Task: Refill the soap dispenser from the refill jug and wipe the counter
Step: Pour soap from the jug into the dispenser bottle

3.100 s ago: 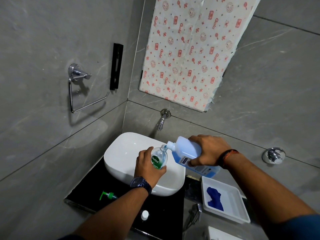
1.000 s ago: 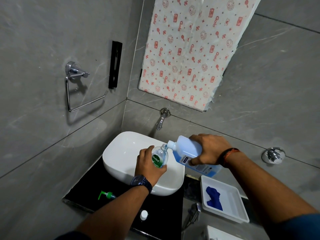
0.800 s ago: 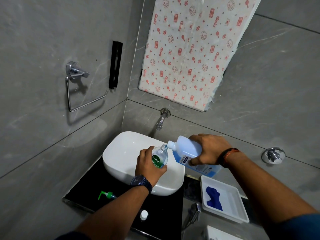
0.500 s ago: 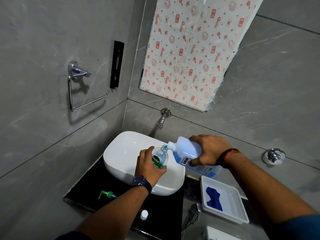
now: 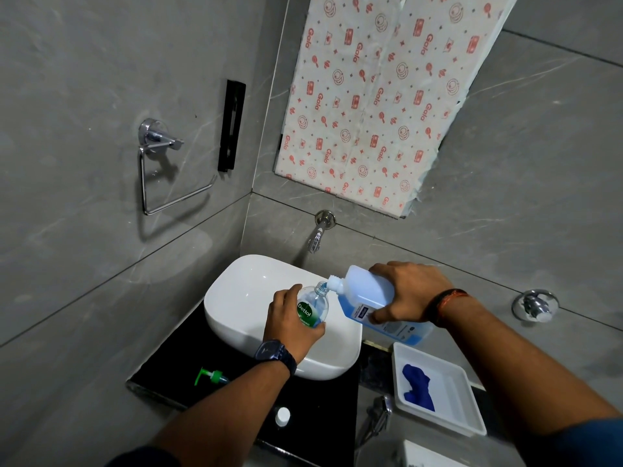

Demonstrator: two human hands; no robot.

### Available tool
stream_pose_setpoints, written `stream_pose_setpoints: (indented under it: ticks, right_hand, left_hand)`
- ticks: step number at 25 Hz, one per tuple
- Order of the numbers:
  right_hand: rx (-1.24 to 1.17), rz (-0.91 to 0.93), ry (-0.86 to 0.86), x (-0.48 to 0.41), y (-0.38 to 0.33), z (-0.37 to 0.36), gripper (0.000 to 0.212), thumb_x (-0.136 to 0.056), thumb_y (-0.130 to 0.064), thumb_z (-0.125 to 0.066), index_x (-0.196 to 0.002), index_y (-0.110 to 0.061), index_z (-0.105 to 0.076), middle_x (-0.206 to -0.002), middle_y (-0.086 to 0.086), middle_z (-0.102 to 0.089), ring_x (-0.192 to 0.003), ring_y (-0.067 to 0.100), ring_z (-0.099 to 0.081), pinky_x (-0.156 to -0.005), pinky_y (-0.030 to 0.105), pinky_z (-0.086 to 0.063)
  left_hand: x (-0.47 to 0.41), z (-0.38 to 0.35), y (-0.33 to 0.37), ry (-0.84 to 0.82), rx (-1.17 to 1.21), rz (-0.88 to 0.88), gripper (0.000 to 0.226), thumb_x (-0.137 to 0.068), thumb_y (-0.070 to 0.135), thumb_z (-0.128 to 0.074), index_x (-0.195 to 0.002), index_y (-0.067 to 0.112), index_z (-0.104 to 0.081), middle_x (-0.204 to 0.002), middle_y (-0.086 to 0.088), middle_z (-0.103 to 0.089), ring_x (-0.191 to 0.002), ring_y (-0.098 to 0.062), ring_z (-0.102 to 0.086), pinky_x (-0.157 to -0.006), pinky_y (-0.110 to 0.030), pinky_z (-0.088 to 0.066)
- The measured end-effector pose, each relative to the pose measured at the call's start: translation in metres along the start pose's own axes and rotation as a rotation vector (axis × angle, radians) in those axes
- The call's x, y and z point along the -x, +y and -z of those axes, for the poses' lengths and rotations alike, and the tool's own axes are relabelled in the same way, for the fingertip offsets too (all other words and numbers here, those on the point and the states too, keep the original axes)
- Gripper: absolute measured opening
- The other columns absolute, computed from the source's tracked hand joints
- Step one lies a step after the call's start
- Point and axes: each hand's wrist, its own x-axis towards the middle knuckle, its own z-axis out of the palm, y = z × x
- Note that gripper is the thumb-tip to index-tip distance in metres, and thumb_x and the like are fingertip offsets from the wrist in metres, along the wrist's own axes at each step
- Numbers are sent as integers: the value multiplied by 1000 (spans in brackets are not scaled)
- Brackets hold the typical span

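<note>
We judge the main risk to be the small target. The translucent blue plastic refill jug [image 5: 367, 294] meets the narrow open neck of the clear plastic soap dispenser bottle with the green label [image 5: 312, 306], and a slight drift of either hand would send soap down the outside of the bottle. It would run over the fingers holding the bottle, which would make that grip slippery. A steeper tilt could bring a gulping surge that overshoots the neck. We cannot read the dispenser's fill level here, so overfilling is also possible. Both bottles are held over the right half of the white ceramic basin [image 5: 242, 298], so most spills should land there and not on the black table [image 5: 168, 372].

The left hand [image 5: 290, 323] wraps the dispenser's body with fingers curled round it. The right hand [image 5: 409, 293] clasps the jug from above, thumb on its labelled face.

The jug's long axis lies near level. Its base is toward the table's right edge and its white spout points left, touching or just over the dispenser's mouth. The dispenser stands close to upright with its mouth up, leaning slightly toward the spout.

The green pump head [image 5: 210, 377] lies toward the table's front-left corner, and a small white cap [image 5: 282, 416] lies at the front edge.
</note>
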Motion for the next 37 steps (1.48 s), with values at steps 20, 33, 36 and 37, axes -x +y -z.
stream_pose_setpoints:
  ticks: [20, 33, 36, 37]
  right_hand:
    - [1, 6, 2, 1, 1, 1, 83, -51, -77, -61, -123, -38, -45, -103, -6, -63, -85, 17, -57, -65, 29, -40]
    - [5, 5, -14, 0, -1, 2, 83, -52, -76, -60, -124, -37, -44, -104, -7, -62, -84, 16, -55, -70, 31, -46]
    - [2, 5, -9, -1, -1, 2, 83, -52, -76, -61, -124, -37, -45, -103, -7, -62, -80, 14, -50, -67, 30, -42]
    - [2, 4, -7, -1, -1, 2, 83, -52, -76, -60, -124, -37, -45, -102, -7, -62, -79, 14, -50, -67, 30, -41]
  left_hand:
    - [0, 1, 2, -2, 4, -11, 85, -53, 31, -84, -128, 20, -46, -121, -5, -50, -107, -24, -52, -89, -31, -46]
    - [1, -1, -2, 23, 11, -5, 83, -51, 32, -82, -125, 20, -48, -117, -5, -51, -105, -24, -53, -86, -28, -44]
    - [1, 0, -2, 24, 8, -8, 82, -51, 32, -82, -125, 20, -48, -117, -5, -51, -104, -24, -53, -86, -27, -43]
    - [0, 0, -2, 25, 7, -10, 82, -51, 31, -83, -125, 19, -48, -117, -5, -51, -104, -24, -54, -86, -27, -43]
